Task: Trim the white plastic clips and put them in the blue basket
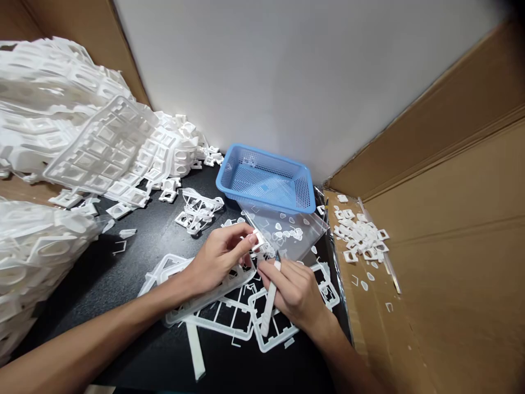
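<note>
My left hand (223,254) pinches a small white plastic piece (258,239) between thumb and fingers. Wrapped round a slim craft knife (269,306) with a white handle is my right hand (297,293); the dark blade tip points up, close to the piece. Whether the blade touches it I cannot tell. Under both hands lie several white plastic frames (223,328), some with their cells cut out. Just beyond the hands, a clear plastic sheet (305,249) carries small white oval scraps (288,234).
A blue mesh basket (266,200) stands against the wall. Stacked white moulded sheets (98,145) fill the left, with a nearer pile (45,246) in front. Loose white square pieces (361,232) lie on cardboard at right. A pale strip (196,353) lies on the black tabletop (151,350).
</note>
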Available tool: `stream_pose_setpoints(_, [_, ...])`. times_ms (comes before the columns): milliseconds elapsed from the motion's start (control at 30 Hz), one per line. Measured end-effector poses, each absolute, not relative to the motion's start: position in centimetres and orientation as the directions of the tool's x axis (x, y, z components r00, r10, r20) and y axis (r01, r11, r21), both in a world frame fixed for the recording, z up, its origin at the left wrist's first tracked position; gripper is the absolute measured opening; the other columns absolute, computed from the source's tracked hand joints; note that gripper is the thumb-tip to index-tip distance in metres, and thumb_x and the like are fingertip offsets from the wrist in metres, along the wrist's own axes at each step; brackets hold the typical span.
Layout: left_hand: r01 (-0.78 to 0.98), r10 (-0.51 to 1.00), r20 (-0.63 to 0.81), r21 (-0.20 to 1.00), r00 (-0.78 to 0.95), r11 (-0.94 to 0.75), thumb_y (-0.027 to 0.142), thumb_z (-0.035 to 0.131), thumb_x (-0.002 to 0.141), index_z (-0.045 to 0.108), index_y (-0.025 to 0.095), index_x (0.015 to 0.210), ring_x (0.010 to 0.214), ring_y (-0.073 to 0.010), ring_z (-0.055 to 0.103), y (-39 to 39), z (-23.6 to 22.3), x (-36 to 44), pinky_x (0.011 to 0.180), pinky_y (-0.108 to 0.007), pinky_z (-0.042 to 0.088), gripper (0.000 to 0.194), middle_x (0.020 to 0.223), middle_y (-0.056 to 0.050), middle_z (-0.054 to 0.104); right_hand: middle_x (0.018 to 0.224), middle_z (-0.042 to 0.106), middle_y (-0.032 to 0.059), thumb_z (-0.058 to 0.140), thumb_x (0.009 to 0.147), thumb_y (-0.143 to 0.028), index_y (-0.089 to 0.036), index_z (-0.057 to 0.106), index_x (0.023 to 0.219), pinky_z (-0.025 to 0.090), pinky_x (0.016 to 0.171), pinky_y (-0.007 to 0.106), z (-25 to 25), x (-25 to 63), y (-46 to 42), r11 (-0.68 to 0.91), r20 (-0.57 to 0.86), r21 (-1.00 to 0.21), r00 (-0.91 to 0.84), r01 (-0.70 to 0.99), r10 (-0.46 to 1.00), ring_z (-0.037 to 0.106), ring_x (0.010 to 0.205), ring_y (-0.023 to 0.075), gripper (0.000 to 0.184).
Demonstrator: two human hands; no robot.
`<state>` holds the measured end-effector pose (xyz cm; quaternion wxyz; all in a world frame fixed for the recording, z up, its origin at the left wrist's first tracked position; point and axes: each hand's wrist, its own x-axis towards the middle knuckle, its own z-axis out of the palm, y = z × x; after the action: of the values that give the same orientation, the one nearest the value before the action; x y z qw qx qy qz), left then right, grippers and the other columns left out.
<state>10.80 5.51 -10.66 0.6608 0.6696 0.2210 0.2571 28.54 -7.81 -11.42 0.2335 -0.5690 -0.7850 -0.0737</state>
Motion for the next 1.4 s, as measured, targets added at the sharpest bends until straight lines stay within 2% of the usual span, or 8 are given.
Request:
stream_pose_setpoints(233, [0.004, 0.609, 0.198, 0.95, 0.768, -0.313, 0.034, 0.053, 0.108, 0.077, 0.017, 0.097, 0.078, -0.0137, 0.059, 5.7, -10.6, 10.8, 0.071, -0.026, 0.046, 0.031, 0.088, -0.002, 0.065, 0.083, 0.074, 0.0068, 0.058, 0.101, -0.011, -0.015, 0.069, 0.116, 0.05, 0.066, 0.031, -11.8, 28.7, -7.9, 0.323, 0.442, -0.224, -0.2, 0.92, 0.875, 0.069, 0.071, 0.0187, 0.019])
stream_pose_setpoints(400, [0.051, 0.628, 0.119, 0.968, 0.769, -0.246, 0.036, 0.054, 0.107, 0.069, 0.022, 0.132, 0.073, -0.0139, 0.061, 5.5, -10.7, 10.4, 0.068, -0.026, 0.049, 0.032, 0.099, -0.003, 0.073, 0.079, 0.074, 0.0077, 0.05, 0.102, -0.011, -0.013, 0.064, 0.131, 0.048, 0.063, 0.034, -12.3, 29.3, -7.7, 0.269, 0.341, -0.152, -0.205, 0.951, 0.918, 0.067, 0.066, 0.0215, 0.032])
stream_pose_setpoints(533, [0.055, 0.649, 0.096, 0.976, 0.754, -0.209, 0.033, 0.055, 0.106, 0.068, 0.021, 0.128, 0.075, -0.0155, 0.064, 5.4, -10.8, 10.3, 0.069, -0.026, 0.05, 0.029, 0.094, -0.003, 0.074, 0.083, 0.074, 0.01, 0.039, 0.096, -0.006, -0.011, 0.057, 0.143, 0.051, 0.065, 0.035, -12.6, 29.6, -7.4, 0.273, 0.269, -0.208, -0.214, 0.939, 0.939, 0.068, 0.07, 0.0244, 0.05])
stream_pose_setpoints(633, [0.044, 0.658, 0.094, 0.981, 0.747, -0.191, 0.036, 0.055, 0.106, 0.068, 0.02, 0.121, 0.075, -0.0155, 0.064, 5.4, -10.7, 10.5, 0.069, -0.026, 0.05, 0.026, 0.088, -0.002, 0.072, 0.086, 0.072, 0.0081, 0.034, 0.098, -0.007, -0.015, 0.049, 0.152, 0.051, 0.065, 0.034, -11.8, 30.0, -7.6, 0.228, 0.164, -0.367, -0.179, 0.902, 0.97, 0.067, 0.07, 0.0226, 0.056])
stream_pose_setpoints(800, [0.032, 0.641, 0.088, 0.984, 0.763, -0.173, 0.04, 0.059, 0.105, 0.068, 0.019, 0.108, 0.073, -0.0139, 0.062, 5.2, -10.5, 10.6, 0.066, -0.025, 0.048, 0.024, 0.086, -0.001, 0.07, 0.069, 0.058, -0.0039, 0.036, 0.111, -0.04, -0.023, 0.047, 0.153, 0.049, 0.059, 0.026, -8.8, 34.1, -7.2, -0.131, -0.113, -0.753, 0.07, 0.645, 0.991, 0.058, 0.061, 0.0152, 0.047])
stream_pose_setpoints(900, [0.036, 0.645, 0.077, 0.986, 0.761, -0.161, 0.04, 0.064, 0.102, 0.069, 0.017, 0.099, 0.071, -0.0129, 0.06, 5.3, -10.3, 10.5, 0.064, -0.024, 0.046, 0.024, 0.083, 0.0, 0.068, 0.069, 0.059, -0.0017, 0.039, 0.109, -0.051, -0.015, 0.062, 0.135, 0.047, 0.055, 0.027, -8.0, 38.5, -5.5, -0.383, -0.03, -0.577, 0.45, 0.722, 0.893, 0.057, 0.058, 0.0161, 0.05])
stream_pose_setpoints(1133, [-0.125, 0.636, 0.022, 0.985, 0.772, 0.117, 0.043, 0.074, 0.095, 0.07, 0.014, 0.097, 0.083, -0.0162, 0.07, 5.9, -10.4, 10.7, 0.063, -0.023, 0.055, 0.03, 0.104, -0.007, 0.072, 0.128, 0.068, 0.0115, 0.067, 0.101, -0.038, -0.016, 0.063, 0.13, 0.06, 0.094, 0.047, -9.5, 43.7, -1.3, -0.668, -0.045, -0.262, 0.682, 0.697, 0.73, 0.069, 0.11, 0.0256, 0.037])
stream_pose_setpoints(1400, [-0.31, 0.565, 0.011, 0.844, 0.825, 0.438, 0.046, 0.082, 0.088, 0.07, 0.01, 0.096, 0.084, -0.0222, 0.08, 6.3, -11.2, 11.1, 0.058, -0.022, 0.059, 0.039, 0.092, -0.012, 0.079, 0.134, 0.065, 0.0102, 0.068, 0.101, -0.038, -0.018, 0.062, 0.133, 0.06, 0.095, 0.047, -7.9, 46.0, 0.6, -0.665, -0.171, -0.29, 0.646, 0.689, 0.744, 0.068, 0.114, 0.0259, 0.039])
